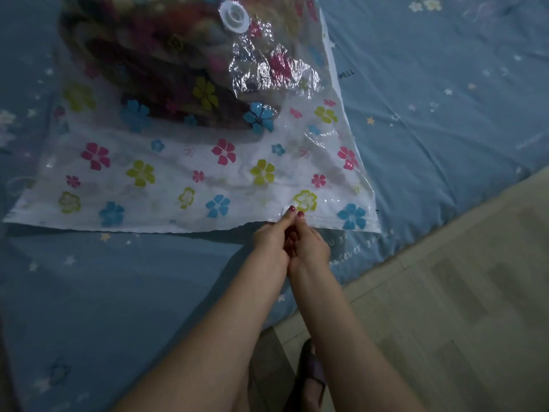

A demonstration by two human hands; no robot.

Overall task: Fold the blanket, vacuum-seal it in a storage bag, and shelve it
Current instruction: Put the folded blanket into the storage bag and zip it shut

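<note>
- Bag (190, 179) lies flat on the bed (445, 99), its open edge turned toward me at the bed's near side, so I can reach the seal while standing on the floor (475, 278).
- Blanket (142, 63) sits folded inside, pushed to the far end under the white valve (234, 15); that leaves the near stretch of the bag flat and free of bulk, which I judge makes the closure easier to press.
- Left hand (271, 237) and right hand (310, 243) meet at the bag's near edge, touching each other, right of its middle.
- Fingers (289, 214) of both hands are pinched on that edge, thumbs on top, the rest curled beneath. I hold both hands at one spot so the two layers get squeezed together.
- Whether the strip to either side is already closed, I cannot tell.
- Valve faces up, where I judge a vacuum hose could reach it later.
- Sandal (310, 373) on my foot shows by the bed's edge below my arms.
</note>
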